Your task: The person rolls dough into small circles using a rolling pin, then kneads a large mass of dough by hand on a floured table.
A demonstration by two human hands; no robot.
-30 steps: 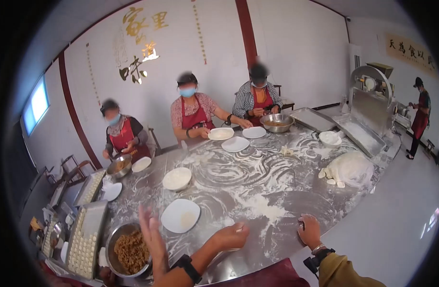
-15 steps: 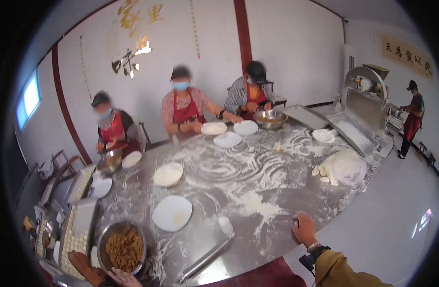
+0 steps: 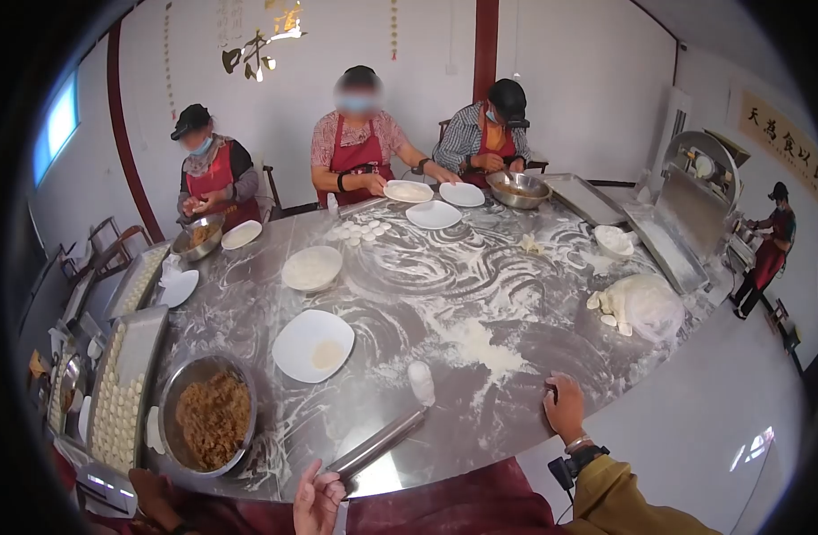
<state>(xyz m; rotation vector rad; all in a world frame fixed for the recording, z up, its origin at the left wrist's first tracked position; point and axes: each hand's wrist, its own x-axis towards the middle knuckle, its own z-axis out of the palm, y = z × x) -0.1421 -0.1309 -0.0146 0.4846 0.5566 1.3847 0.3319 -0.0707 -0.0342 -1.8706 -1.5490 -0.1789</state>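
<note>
My right hand (image 3: 565,407) rests on the floury steel table (image 3: 409,308) near its right front edge, fingers curled round; a small dark spot shows at the fingertips, too small to name. Low in the view, my left hand (image 3: 318,501) is raised with its fingers apart, beside the near end of a metal rolling pin (image 3: 382,441); I see no grip on it. Beyond the pin's far end lies a short white roll (image 3: 420,383). A white square plate (image 3: 313,346) has a pale round patch on it. Left of it stands a steel bowl of brown filling (image 3: 214,419).
A co-worker's hand (image 3: 152,495) is at lower left, beside a tray of dough pieces (image 3: 116,401). Three people work across the table with plates and bowls. Covered dough (image 3: 642,308) and a metal tray (image 3: 663,245) lie at right. Another person (image 3: 768,245) stands far right.
The view has tilted down. My left hand has moved right, from beside the filling bowl to the rolling pin's near end. My right hand keeps its place on the table.
</note>
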